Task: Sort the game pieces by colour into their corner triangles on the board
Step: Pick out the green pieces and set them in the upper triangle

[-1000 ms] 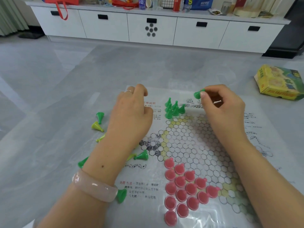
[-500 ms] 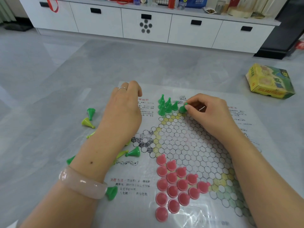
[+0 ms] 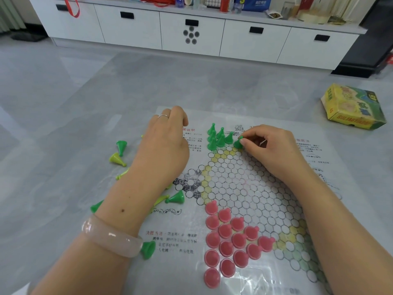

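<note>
Your board (image 3: 331,158) lies flat on the floor (image 3: 63,103). Pink pieces (image 3: 231,241) fill its near corner triangle, green pieces (image 3: 219,137) its far one. Your right hand (image 3: 270,150) pinches a green piece (image 3: 237,144) beside them; your left hand (image 3: 165,145) rests curled at the board's left edge, grip undeterminable.

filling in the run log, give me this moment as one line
right hand: pinching green piece at green cluster | left hand: curled, contents unseen | pink pieces: grouped in corner
</note>
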{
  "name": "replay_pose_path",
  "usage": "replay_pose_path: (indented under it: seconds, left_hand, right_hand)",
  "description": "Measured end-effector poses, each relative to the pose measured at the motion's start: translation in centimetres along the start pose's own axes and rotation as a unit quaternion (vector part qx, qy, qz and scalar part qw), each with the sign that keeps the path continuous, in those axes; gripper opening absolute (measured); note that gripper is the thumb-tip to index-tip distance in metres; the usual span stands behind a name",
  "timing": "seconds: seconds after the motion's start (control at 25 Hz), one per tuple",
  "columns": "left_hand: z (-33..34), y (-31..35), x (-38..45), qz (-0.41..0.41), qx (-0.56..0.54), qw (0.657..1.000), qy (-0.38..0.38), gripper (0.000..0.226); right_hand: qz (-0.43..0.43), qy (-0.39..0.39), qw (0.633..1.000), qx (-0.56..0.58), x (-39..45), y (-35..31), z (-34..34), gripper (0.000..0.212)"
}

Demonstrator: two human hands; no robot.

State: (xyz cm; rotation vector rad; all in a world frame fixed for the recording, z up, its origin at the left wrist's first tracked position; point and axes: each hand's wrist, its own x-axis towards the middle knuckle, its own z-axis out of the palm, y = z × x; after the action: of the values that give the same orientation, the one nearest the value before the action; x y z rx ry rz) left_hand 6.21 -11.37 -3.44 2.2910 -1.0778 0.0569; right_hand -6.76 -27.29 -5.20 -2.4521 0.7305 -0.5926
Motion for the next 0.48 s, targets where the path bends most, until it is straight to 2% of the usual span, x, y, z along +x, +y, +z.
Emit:
replay_pose_path:
  seconds: [0.2, 0.32, 0.4, 0.48]
  left_hand:
    - [-1.0, 0.8, 0.0, -0.027, -0.030, 0.999, 0.011, 0.024]
    - [-4.9, 0.9, 0.5, -0.030, -0.086, 0.990, 0.109, 0.013]
    - [-9.1, -1.8, 0.4, -0.015, -0.051, 0.985, 0.161, 0.009]
    - [-12.3, -4.8, -1.0, -0.002, -0.017, 0.994, 0.107, 0.026]
  right_hand:
    - [0.010, 0.005, 1.000, 0.017, -0.1, -0.1, -0.3, 0.020]
    - [0.020, 0.037, 0.999, 0.030, -0.2, -0.3, -0.4, 0.019]
    - [0.017, 0.089, 0.995, 0.036, -0.1, -0.3, -0.2, 0.019]
    - [0.017, 0.150, 0.988, 0.043, -0.2, -0.1, -0.2, 0.024]
